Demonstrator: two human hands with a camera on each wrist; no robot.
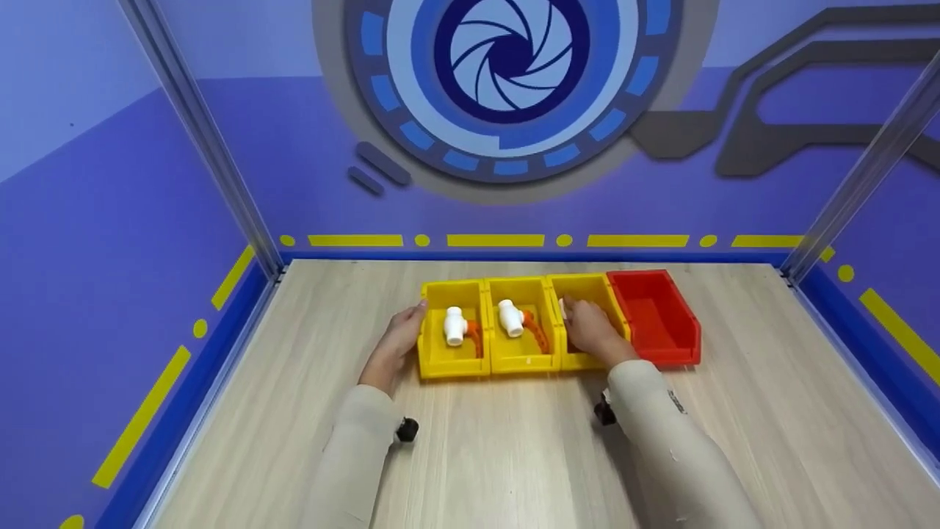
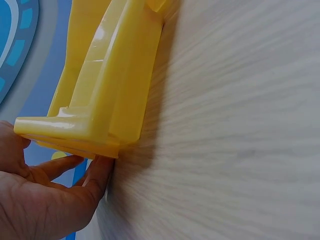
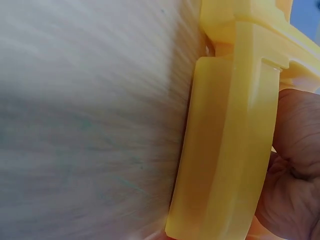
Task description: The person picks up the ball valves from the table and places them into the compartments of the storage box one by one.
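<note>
Three yellow bins stand side by side in a row. My left hand (image 1: 399, 338) holds the outer side of the leftmost yellow bin (image 1: 454, 369); in the left wrist view its fingers (image 2: 97, 177) press the outside wall. A white ball valve (image 1: 454, 326) with an orange lever lies in that bin. Another white ball valve (image 1: 510, 318) with an orange lever lies in the middle yellow bin (image 1: 525, 364). Inside the third yellow bin (image 1: 587, 283), my right hand (image 1: 590, 328) pinches a white ball valve (image 1: 563, 308), mostly hidden by the fingers. The bin wall hides those fingertips in the right wrist view.
A red bin (image 1: 657, 316) adjoins the yellow row on the right. All the bins rest on a light wooden table (image 1: 499, 455). Blue printed panels (image 1: 294, 162) rise behind and on both sides, with metal posts at the corners.
</note>
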